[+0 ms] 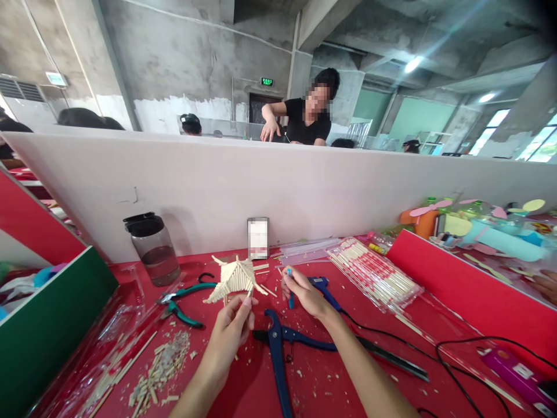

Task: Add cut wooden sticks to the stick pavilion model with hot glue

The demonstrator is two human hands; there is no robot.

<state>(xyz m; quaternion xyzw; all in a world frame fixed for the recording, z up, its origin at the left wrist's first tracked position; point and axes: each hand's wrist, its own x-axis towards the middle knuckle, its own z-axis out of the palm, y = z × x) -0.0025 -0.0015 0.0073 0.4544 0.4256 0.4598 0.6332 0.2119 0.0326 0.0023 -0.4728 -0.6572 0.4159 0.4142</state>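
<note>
Above near-centre of red table (317, 386), stick roof model (235, 278) pinched from beneath by left hand (230, 328); just right, barely apart, right hand (307, 293) clasping upright blue tool (290, 300).

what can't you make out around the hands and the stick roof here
All in the head view:
- stick roof model: its underside and where it is gripped, hidden by the fingers of the left hand.
- blue glue gun: most of its body and trigger, covered by the right hand.
- upright phone: its face is blurred out.
- blue cutters: one handle is cut off by the bottom edge.
</note>
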